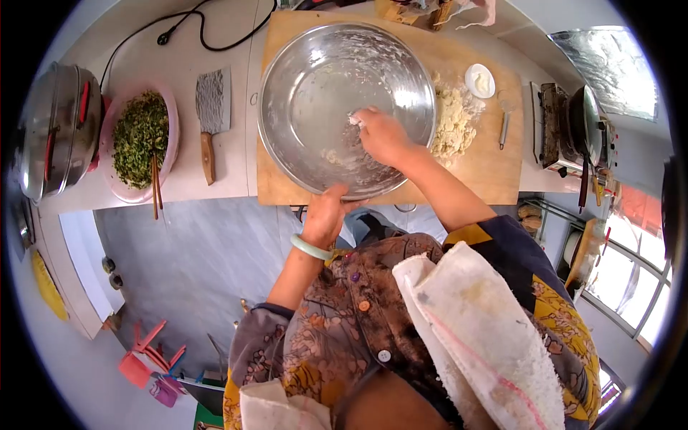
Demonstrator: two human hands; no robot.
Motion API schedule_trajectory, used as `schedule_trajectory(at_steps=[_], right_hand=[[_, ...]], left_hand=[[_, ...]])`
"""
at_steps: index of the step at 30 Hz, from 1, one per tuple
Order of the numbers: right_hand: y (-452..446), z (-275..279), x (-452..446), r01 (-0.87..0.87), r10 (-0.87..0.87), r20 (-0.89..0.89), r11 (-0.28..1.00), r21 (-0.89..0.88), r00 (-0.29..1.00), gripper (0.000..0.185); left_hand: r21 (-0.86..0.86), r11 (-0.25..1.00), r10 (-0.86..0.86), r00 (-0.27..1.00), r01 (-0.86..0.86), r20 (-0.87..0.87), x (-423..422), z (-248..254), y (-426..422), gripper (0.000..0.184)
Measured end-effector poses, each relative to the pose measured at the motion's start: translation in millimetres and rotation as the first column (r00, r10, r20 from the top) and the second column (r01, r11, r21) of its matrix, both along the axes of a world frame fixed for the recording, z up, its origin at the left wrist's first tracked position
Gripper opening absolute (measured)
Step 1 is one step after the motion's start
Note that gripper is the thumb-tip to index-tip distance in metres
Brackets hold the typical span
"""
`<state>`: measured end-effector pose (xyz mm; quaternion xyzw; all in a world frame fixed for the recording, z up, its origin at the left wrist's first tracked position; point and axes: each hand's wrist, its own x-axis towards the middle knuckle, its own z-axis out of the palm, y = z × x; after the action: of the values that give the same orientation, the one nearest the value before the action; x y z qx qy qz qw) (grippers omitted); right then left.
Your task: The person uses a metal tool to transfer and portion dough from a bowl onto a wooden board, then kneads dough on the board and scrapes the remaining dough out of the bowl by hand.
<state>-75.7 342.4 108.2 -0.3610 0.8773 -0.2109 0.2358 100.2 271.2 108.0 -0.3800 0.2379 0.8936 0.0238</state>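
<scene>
A large metal bowl [301, 154] rests on the wooden board, its inner wall smeared with bits of flour and dough. My left hand [328, 213] grips the near rim, with the fingers partly hidden. Inside the bowl, my right hand [385, 140] has its fingers drawn together, and whitish dough shows at the fingertips. Crumbly pale dough [453, 127] lies on the board right of the bowl. Close to it are a small white bowl [479, 81] with white matter in it and a thin metal-handled tool [505, 122].
The wooden board [494, 179] reaches the counter's front edge. To the left are a cleaver [213, 107], a pink basin [174, 132] of chopped greens with chopsticks [155, 188], and a steamer pot [64, 132]. A gas stove [555, 129] with a pan stands at right; a black cord [215, 47] lies behind.
</scene>
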Motion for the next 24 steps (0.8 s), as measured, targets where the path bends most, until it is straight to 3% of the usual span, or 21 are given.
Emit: schedule_trajectory(at_steps=[4, 7, 10, 12, 14, 16, 18, 20, 24], right_hand=[[-13.5, -5.2, 30.1, -0.213, 0.216, 0.007, 0.968, -0.131, 0.976, 0.025], [-24.8, 15.9, 43.0, -0.247, 0.274, 0.054, 0.922, -0.298, 0.960, 0.025], [-39.6, 58.6, 12.4, -0.191, 0.211, 0.014, 0.910, -0.369, 0.977, 0.026], [-58.0, 76.3, -18.7, -0.150, 0.017, -0.224, 0.791, -0.594, 0.974, 0.028], [-82.2, 92.2, -44.0, -0.173, -0.040, -0.318, 0.772, -0.612, 0.947, 0.032], [-96.8, 98.7, -30.7, -0.212, 0.041, -0.314, 0.818, -0.534, 0.949, 0.028], [-95.3, 84.3, -6.1, -0.505, 0.297, -0.445, 0.715, -0.483, 0.845, 0.025], [-84.4, 63.2, 13.8, -0.658, 0.434, -0.512, 0.618, -0.430, 0.742, 0.021], [-36.8, 56.8, 15.7, -0.716, 0.652, -0.316, 0.679, -0.162, 0.689, 0.022]], left_hand=[[-0.170, 0.985, -0.005, 0.999, -0.005, -0.053, -0.8, 2.8, -3.3, 0.030], [-0.251, 0.967, -0.058, 0.998, 0.052, -0.016, 5.4, 14.5, -21.0, 0.029], [-0.422, 0.902, -0.084, 0.996, 0.091, 0.035, 9.4, 40.3, -31.5, 0.030], [-0.496, 0.864, -0.087, 0.996, 0.084, 0.019, 8.9, 49.6, -33.5, 0.033], [-0.582, 0.808, -0.098, 0.995, 0.089, 0.016, 5.5, 63.9, -32.4, 0.035], [-0.576, 0.815, -0.086, 0.996, 0.063, -0.012, 5.5, 57.5, -33.5, 0.037], [-0.580, 0.814, -0.074, 0.997, 0.044, -0.029, 5.8, 49.2, -39.4, 0.037], [-0.588, 0.805, -0.090, 0.996, 0.082, 0.015, 8.5, 49.7, -50.3, 0.037], [-0.544, 0.839, -0.036, 0.998, 0.001, -0.053, 9.8, 53.2, -54.5, 0.039]])
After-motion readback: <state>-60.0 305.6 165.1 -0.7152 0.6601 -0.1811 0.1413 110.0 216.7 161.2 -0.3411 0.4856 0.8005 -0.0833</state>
